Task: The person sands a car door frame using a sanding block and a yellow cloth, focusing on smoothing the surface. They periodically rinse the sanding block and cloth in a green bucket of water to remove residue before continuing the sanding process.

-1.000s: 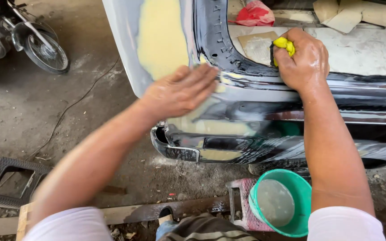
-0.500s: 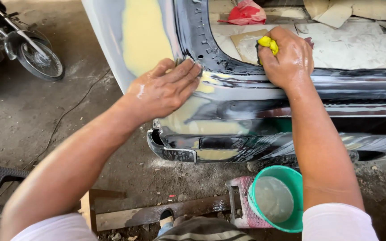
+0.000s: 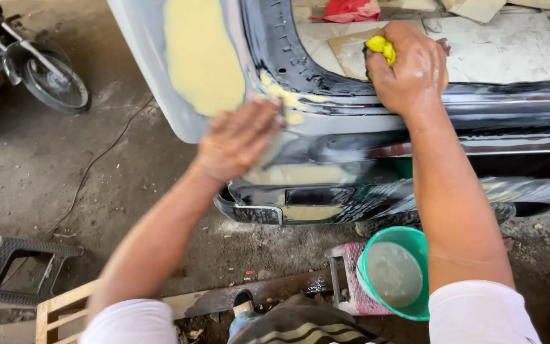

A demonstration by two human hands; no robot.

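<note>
Grimy concrete floor (image 3: pixel 128 172) spreads under a black car body panel (image 3: pixel 377 121), wet and glossy, patched with pale yellow filler (image 3: pixel 202 57) along its edge. On it the left hand (image 3: pixel 240 137) lies flat with fingers spread, blurred, pressing the filler below the rim. Higher up, the right hand (image 3: pixel 408 67) is clenched around a yellow cloth (image 3: pixel 380 46), resting on the panel's upper edge. A green bucket (image 3: pixel 394 274) stands below the right forearm.

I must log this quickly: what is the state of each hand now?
Left hand: open, flat on the car panel, blurred.
Right hand: closed, holding a yellow cloth.
</note>
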